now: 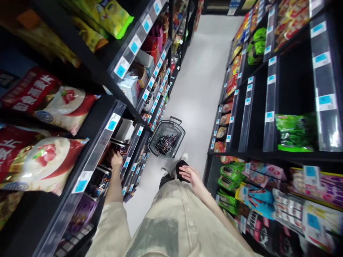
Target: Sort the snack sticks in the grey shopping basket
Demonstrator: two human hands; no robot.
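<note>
My left hand (116, 160) reaches into a lower compartment of the left shelf, among dark packages (119, 148). Its fingers look curled at a dark item there, which is too shadowed to name. My right hand (189, 174) hovers in front of my body, fingers stretched out, holding nothing. On the floor ahead of my feet stands a grey shopping basket (175, 125) with its handle at the far end. Inside it lies a heap of dark, shiny packets (166, 143).
Large red and white bags (48, 157) fill the shelf close on my left, above its price-tag rail (80, 182). Along the right, a shelf holds green bags (293, 132) and hanging colourful snack packs (258, 200). A pale floor aisle (199, 78) runs between them.
</note>
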